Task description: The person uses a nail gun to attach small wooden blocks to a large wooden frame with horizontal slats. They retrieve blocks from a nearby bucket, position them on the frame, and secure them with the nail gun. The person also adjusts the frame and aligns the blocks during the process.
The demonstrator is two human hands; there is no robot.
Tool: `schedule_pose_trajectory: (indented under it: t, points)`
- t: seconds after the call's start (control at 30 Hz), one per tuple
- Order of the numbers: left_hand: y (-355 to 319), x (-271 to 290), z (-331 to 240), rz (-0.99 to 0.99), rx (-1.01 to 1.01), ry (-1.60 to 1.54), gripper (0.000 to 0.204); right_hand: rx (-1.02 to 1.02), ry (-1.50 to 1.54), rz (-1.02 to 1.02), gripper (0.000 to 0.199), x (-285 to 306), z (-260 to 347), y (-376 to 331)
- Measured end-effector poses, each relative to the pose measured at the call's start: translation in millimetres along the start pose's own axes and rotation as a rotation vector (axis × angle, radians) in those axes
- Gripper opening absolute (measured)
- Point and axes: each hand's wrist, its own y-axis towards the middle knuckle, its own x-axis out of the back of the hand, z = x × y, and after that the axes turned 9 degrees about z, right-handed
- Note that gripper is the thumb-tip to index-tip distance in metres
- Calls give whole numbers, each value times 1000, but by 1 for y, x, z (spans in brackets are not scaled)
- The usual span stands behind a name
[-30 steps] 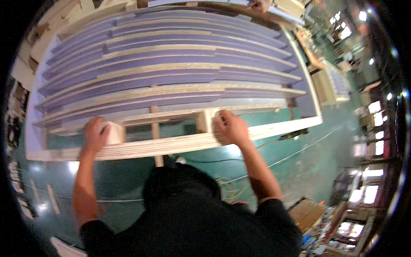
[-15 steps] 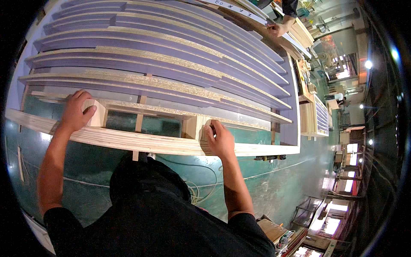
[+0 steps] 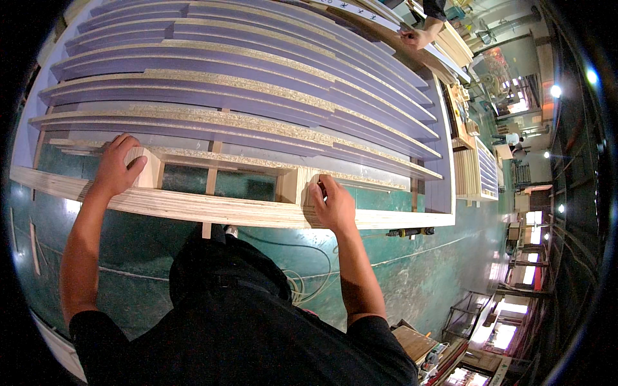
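In front of me lies a large frame with a layered plywood rail (image 3: 251, 212) along its near side. My left hand (image 3: 120, 168) is closed round a short pale wooden block (image 3: 150, 168), its thumb lying against the block's upper part. My right hand (image 3: 333, 201) has curled fingers at the right side of a second wooden block (image 3: 298, 185); its fingertips are partly hidden. Both blocks stand between the plywood rail and a chipboard-edged strip (image 3: 225, 161) behind it. Beyond are several purple-faced boards (image 3: 257, 132) with chipboard edges, set in rows.
A power drill (image 3: 411, 232) is by the near rail at right, and a coiled hose (image 3: 298, 283) lies on the green floor (image 3: 386, 270). At the far side, another person's hand (image 3: 417, 38) is beside a long white strip (image 3: 373, 20). A similar slatted frame (image 3: 477, 170) stands farther right.
The whole picture has shifted slightly. Both my hands keep the same places at the blocks, and the blocks show no clear movement.
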Motion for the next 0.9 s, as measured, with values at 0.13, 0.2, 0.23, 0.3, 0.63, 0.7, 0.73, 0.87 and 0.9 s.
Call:
schedule_pose_trajectory:
  t: [0.13, 0.2, 0.23, 0.3, 0.63, 0.7, 0.73, 0.87, 0.9]
  points:
    - [1, -1, -4, -33, 7, -6, 31, 4, 4, -13, 34, -2, -1, -1]
    - [-1, -2, -6, -62, 15, 14, 32, 10, 3, -18, 34, -4, -4, 0]
    - [-1, -2, -5, -57, 13, 23, 32, 14, 2, -18, 34, -4, -5, 0]
    - [-1, -3, -1, -48, 8, 40, 32, 14, -2, -9, 35, -4, -5, 0]
    - [-1, -3, 3, -69, -54, 37, 29, 11, -19, 2, 38, -5, -7, 0]
    - [-1, -3, 5, -68, -64, 40, 29, 8, -19, 8, 38, -4, -5, -1]
    - [-1, -4, 5, -67, -60, 42, 29, 6, -19, 10, 37, -3, -4, -1]
    - [-1, -3, 2, -74, -62, 51, 29, 15, -11, 3, 36, -5, -6, -1]
    - [-1, -2, 0, -77, -67, 53, 29, 13, -12, 4, 36, -5, -6, -1]
